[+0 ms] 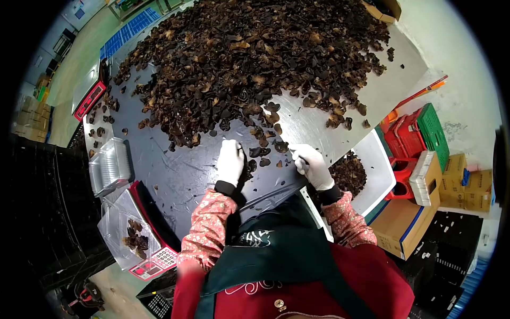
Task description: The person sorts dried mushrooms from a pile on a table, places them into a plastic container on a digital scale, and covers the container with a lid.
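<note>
A large heap of dark brown dried wood ear mushrooms covers the far part of the metal table. My left hand, in a white glove, rests low over the table in front of the heap. Its fingers are curled together, and a dark bit shows at their inner side, too small to name. My right hand, also white-gloved, pinches at the edge of one wood ear mushroom. Several loose mushrooms lie between the two hands.
At left stand a scale bearing a clear container with mushroom pieces, stacked clear plastic trays and another red scale. By my right arm is a white bin with mushrooms inside. Red crates and cardboard boxes stand beyond it.
</note>
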A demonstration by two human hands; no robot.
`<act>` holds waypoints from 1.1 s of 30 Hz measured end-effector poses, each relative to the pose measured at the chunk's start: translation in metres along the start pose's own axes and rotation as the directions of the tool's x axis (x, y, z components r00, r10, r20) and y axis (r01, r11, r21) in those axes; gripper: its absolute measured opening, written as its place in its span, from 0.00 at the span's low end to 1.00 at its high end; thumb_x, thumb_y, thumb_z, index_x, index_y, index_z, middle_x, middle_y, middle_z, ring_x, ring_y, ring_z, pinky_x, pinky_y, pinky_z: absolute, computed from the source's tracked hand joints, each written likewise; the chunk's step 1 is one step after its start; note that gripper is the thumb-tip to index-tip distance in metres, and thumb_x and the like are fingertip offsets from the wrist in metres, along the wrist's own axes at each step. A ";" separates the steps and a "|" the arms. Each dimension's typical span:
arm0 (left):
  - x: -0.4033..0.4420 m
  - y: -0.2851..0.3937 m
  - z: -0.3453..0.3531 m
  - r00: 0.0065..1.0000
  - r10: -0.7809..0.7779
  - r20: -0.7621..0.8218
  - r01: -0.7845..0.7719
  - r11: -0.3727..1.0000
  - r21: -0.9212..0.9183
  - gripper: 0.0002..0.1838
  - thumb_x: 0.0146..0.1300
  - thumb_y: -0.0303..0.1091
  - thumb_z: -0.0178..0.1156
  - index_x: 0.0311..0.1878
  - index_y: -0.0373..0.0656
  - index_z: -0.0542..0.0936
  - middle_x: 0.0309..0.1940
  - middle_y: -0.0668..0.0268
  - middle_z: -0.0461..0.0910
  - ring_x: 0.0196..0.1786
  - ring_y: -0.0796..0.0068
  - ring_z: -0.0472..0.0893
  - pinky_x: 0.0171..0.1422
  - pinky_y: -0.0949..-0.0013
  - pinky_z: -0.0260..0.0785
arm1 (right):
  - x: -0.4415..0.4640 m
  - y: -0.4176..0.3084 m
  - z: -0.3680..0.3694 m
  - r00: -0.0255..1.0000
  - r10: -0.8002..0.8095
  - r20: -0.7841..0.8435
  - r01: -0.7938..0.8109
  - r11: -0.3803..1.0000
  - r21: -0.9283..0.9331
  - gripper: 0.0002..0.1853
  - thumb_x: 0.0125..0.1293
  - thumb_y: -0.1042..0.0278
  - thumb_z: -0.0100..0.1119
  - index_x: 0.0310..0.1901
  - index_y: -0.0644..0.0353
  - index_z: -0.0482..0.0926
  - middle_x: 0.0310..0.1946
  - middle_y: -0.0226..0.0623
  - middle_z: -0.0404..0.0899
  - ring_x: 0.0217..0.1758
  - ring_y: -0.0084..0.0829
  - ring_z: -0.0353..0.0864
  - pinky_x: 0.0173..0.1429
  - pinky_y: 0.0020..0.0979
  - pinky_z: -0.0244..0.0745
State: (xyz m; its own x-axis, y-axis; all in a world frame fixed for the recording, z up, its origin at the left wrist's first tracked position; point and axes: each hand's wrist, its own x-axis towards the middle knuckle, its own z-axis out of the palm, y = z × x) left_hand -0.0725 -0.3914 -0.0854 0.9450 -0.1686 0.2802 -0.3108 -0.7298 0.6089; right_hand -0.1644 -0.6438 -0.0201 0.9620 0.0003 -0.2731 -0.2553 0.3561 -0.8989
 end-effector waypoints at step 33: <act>-0.051 0.015 -0.021 0.863 -0.445 0.240 0.468 0.523 -0.712 0.11 0.61 0.22 0.58 0.47 0.42 0.73 0.36 0.67 0.75 0.31 0.74 0.75 0.37 0.71 0.70 | 0.064 0.043 0.000 0.690 -0.610 0.389 0.563 0.116 -0.818 0.13 0.59 0.73 0.62 0.46 0.58 0.81 0.39 0.34 0.81 0.42 0.36 0.83 0.46 0.31 0.78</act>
State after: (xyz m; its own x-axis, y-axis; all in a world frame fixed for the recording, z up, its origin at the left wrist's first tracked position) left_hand -0.1277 -0.3802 -0.0747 0.9781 0.0201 -0.2072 0.2070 0.0111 0.9783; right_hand -0.1140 -0.6282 -0.0756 0.8575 0.1463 0.4933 0.4329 -0.7232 -0.5381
